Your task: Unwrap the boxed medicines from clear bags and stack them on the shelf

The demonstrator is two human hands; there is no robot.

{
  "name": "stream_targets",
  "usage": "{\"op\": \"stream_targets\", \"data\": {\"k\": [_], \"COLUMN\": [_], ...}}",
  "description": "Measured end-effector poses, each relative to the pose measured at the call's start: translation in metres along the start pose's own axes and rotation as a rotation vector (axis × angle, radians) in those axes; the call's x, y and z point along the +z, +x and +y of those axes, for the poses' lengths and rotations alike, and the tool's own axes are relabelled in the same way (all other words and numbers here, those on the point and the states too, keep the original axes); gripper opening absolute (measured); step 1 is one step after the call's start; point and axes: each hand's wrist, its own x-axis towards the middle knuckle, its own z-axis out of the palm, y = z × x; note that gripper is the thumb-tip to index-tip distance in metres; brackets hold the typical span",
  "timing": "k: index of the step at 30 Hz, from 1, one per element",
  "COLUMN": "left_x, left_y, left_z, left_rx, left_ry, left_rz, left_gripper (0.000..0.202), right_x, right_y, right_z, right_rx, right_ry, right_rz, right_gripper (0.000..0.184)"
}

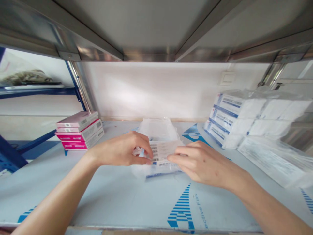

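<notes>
In front of me lies a white pack (162,153) printed with a column of barcodes, loosely covered in clear plastic film with a blue strip at its near edge. My left hand (133,148) is at its left side, fingers curled, thumb and forefinger close to the barcodes. A small pale, bluish-white bit shows inside that hand; I cannot make out what it is. On the right side, my right hand (200,161) pinches the edge of the pack between thumb and bent fingers. Just behind it lies another whitish, film-covered pack (157,128).
Stacked pink and white boxes (79,130) stand at the left. At the right are film-wrapped white and blue boxes (227,119), with a flat wrapped pack (271,160) before them. A metal shelf (149,29) hangs low overhead. A wall switch (228,78) is behind.
</notes>
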Motion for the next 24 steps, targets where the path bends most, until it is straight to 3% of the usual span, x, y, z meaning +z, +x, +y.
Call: {"op": "stream_targets", "data": {"k": [5, 10, 14, 20, 22, 24], "left_x": [0.008, 0.025, 0.040, 0.052, 0.049, 0.042], "left_y": [0.000, 0.004, 0.013, 0.021, 0.020, 0.015], "left_z": [0.003, -0.001, -0.002, 0.003, 0.003, 0.000], "left_rx": [-0.104, -0.142, -0.158, -0.184, -0.227, -0.265], "left_ry": [0.196, 0.373, 0.439, 0.398, 0.364, 0.341], "left_rz": [0.042, 0.120, 0.164, 0.165, 0.133, 0.106], "left_gripper": [0.037, 0.060, 0.063, 0.060, 0.061, 0.062], "right_x": [0.000, 0.016, 0.021, 0.008, 0.002, 0.000], "right_y": [-0.008, -0.013, -0.012, -0.030, -0.030, -0.022], "right_z": [-0.001, 0.015, 0.041, 0.073, 0.074, 0.068], "right_rx": [0.130, 0.270, 0.359, 0.415, 0.386, 0.338], "right_ry": [-0.152, -0.125, 0.039, 0.262, 0.268, 0.219], "right_rz": [-0.078, -0.059, -0.171, -0.313, -0.293, -0.148], "right_gripper": [0.020, 0.066, 0.073, 0.082, 0.081, 0.076]}}
